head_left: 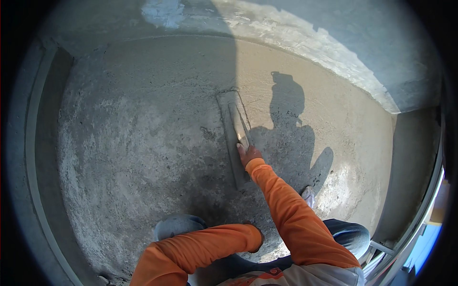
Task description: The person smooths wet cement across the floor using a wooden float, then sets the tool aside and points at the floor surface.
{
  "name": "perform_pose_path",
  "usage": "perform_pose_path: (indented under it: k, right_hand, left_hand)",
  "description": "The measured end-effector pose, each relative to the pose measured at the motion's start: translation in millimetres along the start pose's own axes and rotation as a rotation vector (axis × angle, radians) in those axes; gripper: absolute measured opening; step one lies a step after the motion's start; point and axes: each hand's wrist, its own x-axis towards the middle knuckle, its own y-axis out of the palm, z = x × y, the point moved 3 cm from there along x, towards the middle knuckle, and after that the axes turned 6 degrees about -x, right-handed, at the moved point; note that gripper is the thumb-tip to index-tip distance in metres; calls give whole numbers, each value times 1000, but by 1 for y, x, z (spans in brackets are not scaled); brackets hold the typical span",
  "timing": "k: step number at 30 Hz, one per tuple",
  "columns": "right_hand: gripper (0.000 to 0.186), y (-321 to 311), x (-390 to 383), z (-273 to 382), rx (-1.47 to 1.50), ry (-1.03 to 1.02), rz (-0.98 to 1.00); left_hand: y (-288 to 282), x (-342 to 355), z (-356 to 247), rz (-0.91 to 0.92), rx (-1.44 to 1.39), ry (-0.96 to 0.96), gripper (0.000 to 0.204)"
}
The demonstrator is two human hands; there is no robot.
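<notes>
My right hand (247, 153) is closed around the handle (238, 123) of a long, grey, cement-coated float (225, 121) lying on the floor. Smooth, damp-looking cement (157, 57) covers the far part of the floor, with a rough ridge around the float's far end. Rougher, mottled concrete (119, 167) shows nearer me. My left forearm (205, 243) in an orange sleeve bends across my lap, its hand mostly hidden in shadow past the cuff, so its fingers cannot be made out.
Grey walls (400, 62) with a whitish band bound the far side. Low raised edges (40, 167) run along both sides. My knees (176, 224) and a shoe (307, 195) are below. A metal frame (381, 248) shows at the lower right. My shadow falls right of the float.
</notes>
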Motion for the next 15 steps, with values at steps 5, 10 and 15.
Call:
perform_pose_path:
  k: [5, 10, 15]
  right_hand:
    - [66, 24, -67, 25, -180, -274, 293]
    - [69, 13, -62, -43, -72, -130, 63]
    - [76, -36, 1, -65, -44, 104, -187]
  left_hand:
    - [15, 19, 5, -7, 52, 68, 39]
    - [19, 24, 13, 39, 57, 51, 36]
    - [52, 60, 25, 66, 70, 39, 36]
